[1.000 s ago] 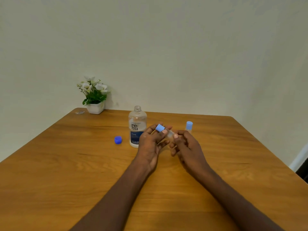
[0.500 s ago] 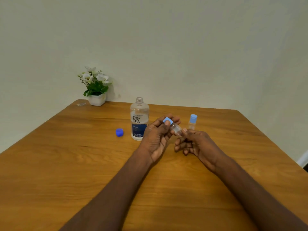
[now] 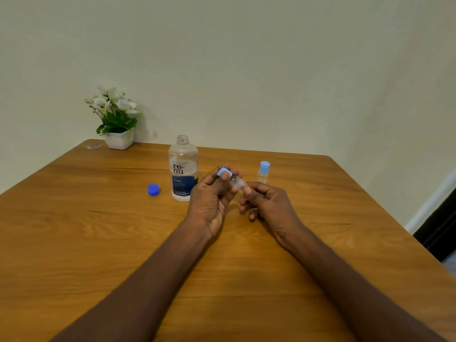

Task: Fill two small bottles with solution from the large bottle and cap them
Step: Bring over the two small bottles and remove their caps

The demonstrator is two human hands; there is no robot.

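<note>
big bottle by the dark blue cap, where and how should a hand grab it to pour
Grip the big bottle around its wide middle, at the label, not the narrow open neck. It stands upright with its cap off, lying to its left. The left hand is nearest, but both hands are busy with the small bottle, so free one first. Come in from the front, probably, fingers wrapping the sides.

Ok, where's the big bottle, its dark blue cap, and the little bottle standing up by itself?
big bottle (image 3: 183, 169), head view, on its label.
dark blue cap (image 3: 153, 189), head view, on its side.
little bottle (image 3: 264, 172), head view, just under its light blue cap.
</note>
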